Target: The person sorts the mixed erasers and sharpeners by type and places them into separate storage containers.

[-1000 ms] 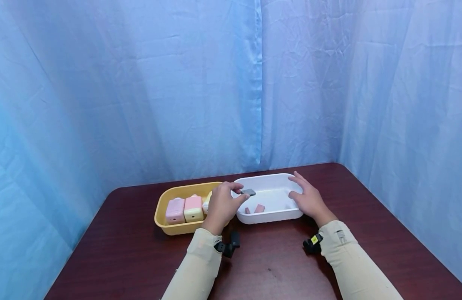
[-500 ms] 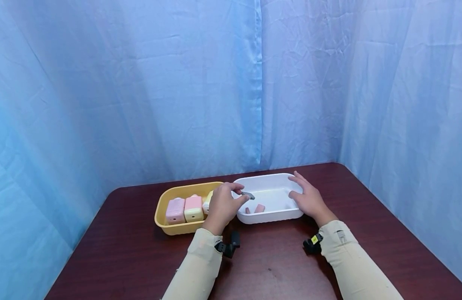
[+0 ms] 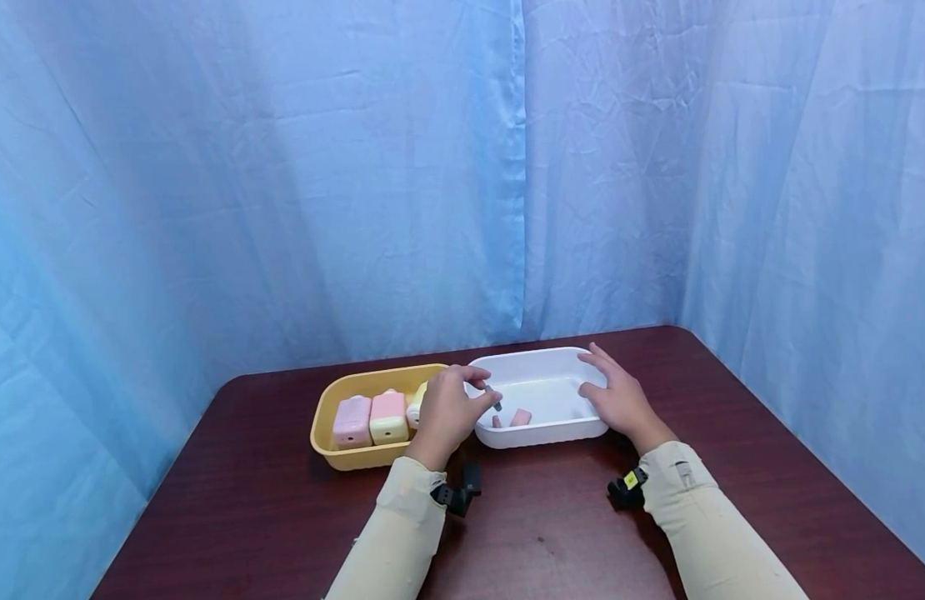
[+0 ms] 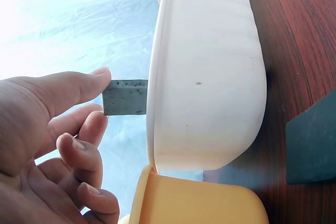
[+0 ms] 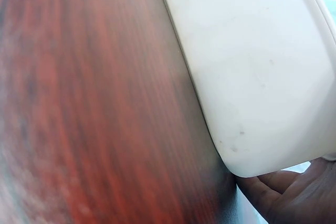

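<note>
My left hand (image 3: 449, 407) pinches a small grey eraser (image 4: 125, 98) with dark smudges between thumb and fingertips, over the left part of a white tray (image 3: 556, 432). In the left wrist view the eraser stands out from the fingertips, its far end hidden behind the tray's rim. My right hand (image 3: 622, 402) holds the right end of the white tray, thumb over the inside; the right wrist view shows part of the hand against the tray's outer end. Inside the tray lie a pink block (image 3: 521, 417) and a smaller pink piece (image 3: 496, 422).
A yellow tray (image 3: 329, 454) adjoins the white one on the left. It holds a lilac box (image 3: 352, 422), a pink-and-cream box (image 3: 389, 417), each with a small front hole, and a pale yellow one partly behind my left hand. The dark red table (image 3: 537, 517) lies before blue curtains.
The grey eraser has turned in my left fingers, from lying flat and pointing right to tilting down towards the tray. Both hands and trays stay nearly in place.
</note>
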Available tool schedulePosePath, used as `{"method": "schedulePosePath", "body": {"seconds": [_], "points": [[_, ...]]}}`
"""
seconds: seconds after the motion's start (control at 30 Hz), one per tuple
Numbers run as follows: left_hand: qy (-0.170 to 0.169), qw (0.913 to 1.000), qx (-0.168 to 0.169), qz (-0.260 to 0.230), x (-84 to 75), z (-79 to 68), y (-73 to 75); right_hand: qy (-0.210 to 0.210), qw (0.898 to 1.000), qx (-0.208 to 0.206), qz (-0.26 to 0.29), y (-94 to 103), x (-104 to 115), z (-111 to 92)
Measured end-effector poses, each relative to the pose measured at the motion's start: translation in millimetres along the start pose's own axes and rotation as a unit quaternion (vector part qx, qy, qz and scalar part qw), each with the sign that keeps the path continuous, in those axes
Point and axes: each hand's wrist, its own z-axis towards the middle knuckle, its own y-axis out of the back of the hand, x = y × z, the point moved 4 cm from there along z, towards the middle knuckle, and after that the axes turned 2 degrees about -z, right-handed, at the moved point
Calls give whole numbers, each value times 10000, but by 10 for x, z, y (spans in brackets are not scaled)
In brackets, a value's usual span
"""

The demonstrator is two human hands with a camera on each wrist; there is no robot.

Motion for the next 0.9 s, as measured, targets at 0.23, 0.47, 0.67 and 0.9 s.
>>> {"method": "schedulePosePath", "body": {"seconds": [0.23, 0.47, 0.67, 0.9], "points": [[-3, 10000, 84, -13, -3, -7, 11, 16, 10000, 22, -28, 2, 1, -4], [-22, 9999, 111, -8, -11, -12, 11, 77, 10000, 2, -25, 9, 8, -6], [-34, 9999, 130, -16, -14, -13, 4, 80, 10000, -13, -20, 15, 14, -5], [-78, 9999, 131, -12, -26, -29, 20, 50, 10000, 23, -36, -2, 11, -5]]}}
